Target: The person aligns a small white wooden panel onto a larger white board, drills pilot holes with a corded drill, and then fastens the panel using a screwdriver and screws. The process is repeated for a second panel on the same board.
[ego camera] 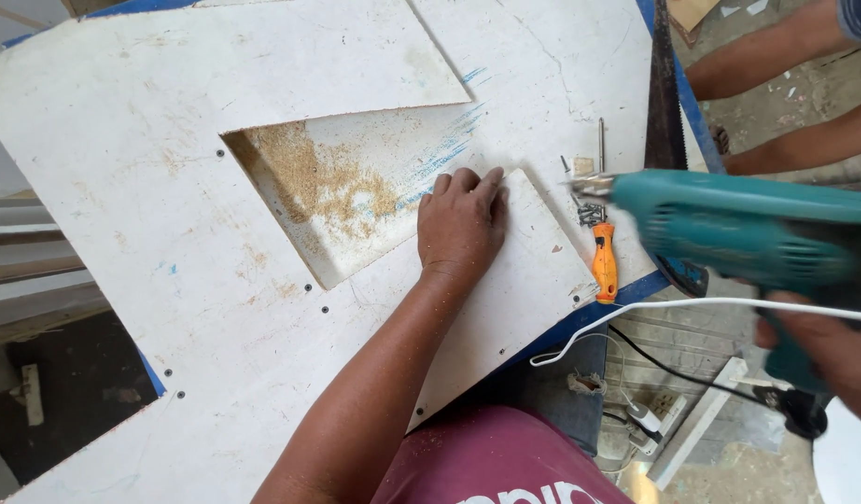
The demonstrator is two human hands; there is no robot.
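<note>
My left hand (461, 222) lies flat, fingers together, on a white cut-out board (169, 215) beside a square opening with sawdust (323, 182) in it. My right hand (827, 350) grips the handle of a teal electric drill (738, 229), blurred by motion. Its bit points left and hovers above the board's right edge. A white cable (654, 313) runs from the drill across the lower right.
An orange-handled screwdriver (604, 257), loose screws (589, 213) and a handsaw (664, 93) lie at the board's right edge. Another person's arms (776, 56) reach in at the top right. A power strip (659, 411) lies on the floor below.
</note>
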